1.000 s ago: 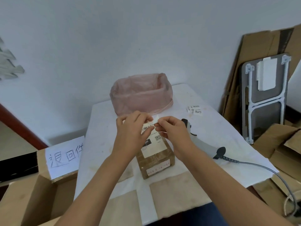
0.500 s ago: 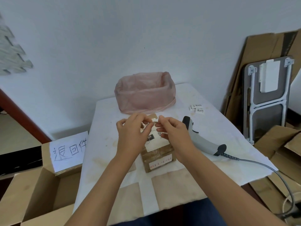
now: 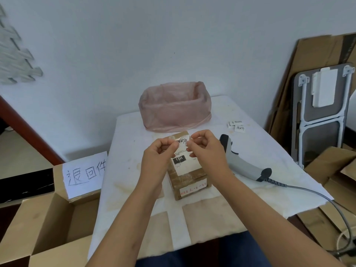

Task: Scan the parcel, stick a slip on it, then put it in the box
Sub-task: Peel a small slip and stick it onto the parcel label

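While the parcel waits on the desk, the entries stand as follows.

Parcel (image 3: 187, 173): small brown carton with a white shipping label, resting near the middle of the desk (image 3: 125, 151), beneath both hands.
Slip (image 3: 182, 141): small white paper with handwritten characters, held in the air just above the parcel's far end; whether it touches the carton cannot be told.
Left hand (image 3: 159, 157): fingers curled, thumb and forefinger pinched on the slip's left edge.
Right hand (image 3: 207, 149): likewise curled, pinching the slip's right edge.
Scanner (image 3: 244, 160): lying on the desk just right of the parcel, cable trailing off the right edge; not in use.
Spare slips (image 3: 237, 126): a few loose on the desk, far right, well apart from the hands.
Pink-lined bin (image 3: 175, 106): at the far end of the desk, near the parcel.
Box (image 3: 44, 224): open carton left of the desk and lower, a handwritten sheet on its far flap.
Step in hand: sticking, by judgement; slip apparently not yet pressed down.
Next move: likely lower the slip flat on bare cardboard or label margin, smooth it, then lift the parcel leftward.
Edges and room: bare desk lies left of the parcel, so the way to the box looks open; the desk's left edge must be cleared, and the scanner cable is best avoided.
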A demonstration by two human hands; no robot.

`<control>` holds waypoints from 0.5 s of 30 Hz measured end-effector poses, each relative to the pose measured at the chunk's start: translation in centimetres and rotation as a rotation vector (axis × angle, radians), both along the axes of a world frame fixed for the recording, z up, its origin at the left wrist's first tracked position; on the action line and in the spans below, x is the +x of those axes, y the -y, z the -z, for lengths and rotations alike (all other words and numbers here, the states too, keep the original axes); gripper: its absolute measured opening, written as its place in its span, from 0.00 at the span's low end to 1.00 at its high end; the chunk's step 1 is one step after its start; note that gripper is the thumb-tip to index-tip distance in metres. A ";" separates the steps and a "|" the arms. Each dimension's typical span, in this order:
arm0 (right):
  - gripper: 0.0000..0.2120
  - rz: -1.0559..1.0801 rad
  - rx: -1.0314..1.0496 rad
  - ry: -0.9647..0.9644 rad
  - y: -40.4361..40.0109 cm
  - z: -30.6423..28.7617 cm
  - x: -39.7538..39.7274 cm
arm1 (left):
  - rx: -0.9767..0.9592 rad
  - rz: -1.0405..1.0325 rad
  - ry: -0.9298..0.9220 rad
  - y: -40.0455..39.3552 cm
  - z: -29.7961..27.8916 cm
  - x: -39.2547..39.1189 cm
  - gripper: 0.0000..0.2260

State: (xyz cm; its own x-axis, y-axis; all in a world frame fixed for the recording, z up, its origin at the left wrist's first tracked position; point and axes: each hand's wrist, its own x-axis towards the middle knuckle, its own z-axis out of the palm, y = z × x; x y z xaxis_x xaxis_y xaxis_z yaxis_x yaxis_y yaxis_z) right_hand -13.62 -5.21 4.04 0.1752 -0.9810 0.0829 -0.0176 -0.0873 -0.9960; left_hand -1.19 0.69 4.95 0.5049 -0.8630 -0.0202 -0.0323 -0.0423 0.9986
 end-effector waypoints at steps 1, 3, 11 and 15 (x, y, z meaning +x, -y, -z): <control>0.06 0.000 -0.028 -0.044 0.0 0.2 0.0 | 0.007 -0.005 -0.003 0.0 0.0 -0.1 0.06; 0.06 0.006 -0.093 -0.150 0.0 0.5 -0.1 | 0.026 -0.011 -0.024 -0.1 0.0 -0.1 0.06; 0.06 -0.078 -0.311 -0.311 0.8 0.4 -0.2 | 0.072 -0.073 0.017 0.4 0.3 -0.2 0.04; 0.08 -0.120 -0.315 -0.460 2.1 0.7 0.1 | 0.106 -0.107 0.168 0.8 0.9 -0.1 0.07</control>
